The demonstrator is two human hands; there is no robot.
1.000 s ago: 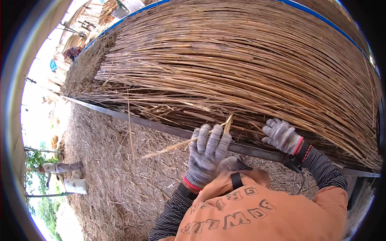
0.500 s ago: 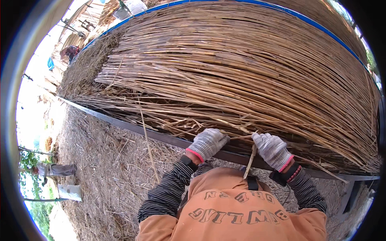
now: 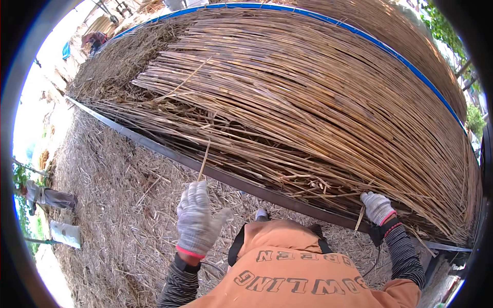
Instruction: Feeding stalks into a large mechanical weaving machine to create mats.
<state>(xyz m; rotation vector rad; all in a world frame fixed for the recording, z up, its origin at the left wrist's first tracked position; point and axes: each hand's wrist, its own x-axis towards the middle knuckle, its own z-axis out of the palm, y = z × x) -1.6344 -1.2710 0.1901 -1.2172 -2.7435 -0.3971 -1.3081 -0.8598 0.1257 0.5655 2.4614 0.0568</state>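
Note:
My left hand, in a grey-white knit glove with a pink cuff, is raised over the straw-covered ground. Its fingers are stretched out and the thumb stands apart. A thin reed stalk slants up just beyond its fingertips; whether they touch cannot be told. At the near edge of the reed layer, my right hand, gloved alike, has its fingers curled in. A short piece of reed stalk hangs down from its fingertips. Bent and broken reed ends stick out to the left of it.
A dark metal rail runs along the reeds' near edge, and a blue band arcs along the far side. Loose straw covers the ground. One person is at far left, another at the left edge near a pale sack.
My left hand has left the reed edge and moved left and nearer, its fingers opening. My right hand has moved right along the edge with the reed stalk. The view has shifted slightly.

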